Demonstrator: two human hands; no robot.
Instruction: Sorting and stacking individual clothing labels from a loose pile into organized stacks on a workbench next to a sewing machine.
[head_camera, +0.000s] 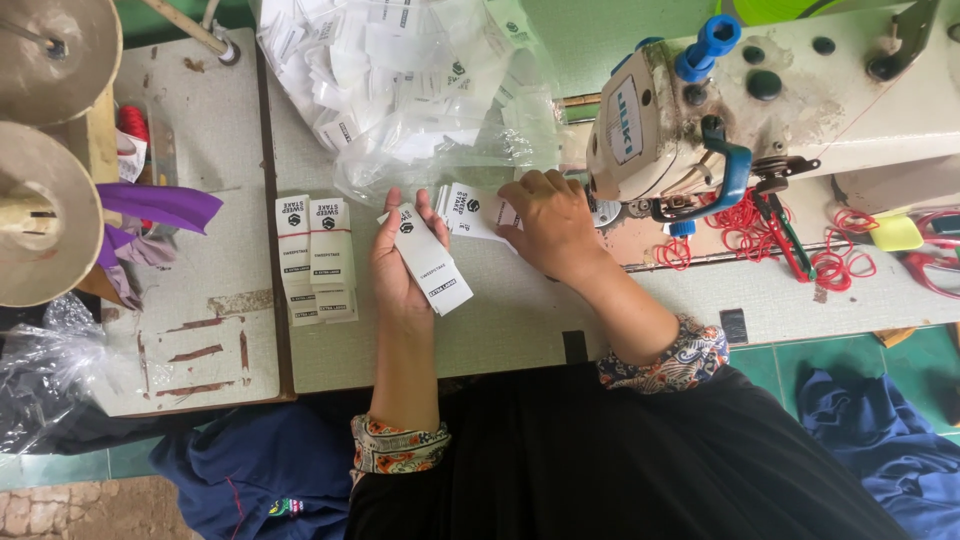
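Where two neat stacks of labels (318, 262) lie on the worn tabletop (200, 250), the left hand (400, 265) pinches a thin white label (430, 262), thumb over fingers. The right hand (552, 225), fingers curled, presses the fanned labels (470, 212) just beside; edges squared before stacking would serve best. Behind, a crinkled clear bag (420, 90); rightward, a sewing machine (760, 100).

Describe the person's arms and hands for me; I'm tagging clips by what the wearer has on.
Both hands are bare: no gloves, and no rings or watch that I can make out. The left hand and right hand come out of black sleeves pushed up past the forearms. Each sleeve ends in a patterned cuff with a floral print in orange, blue and white.
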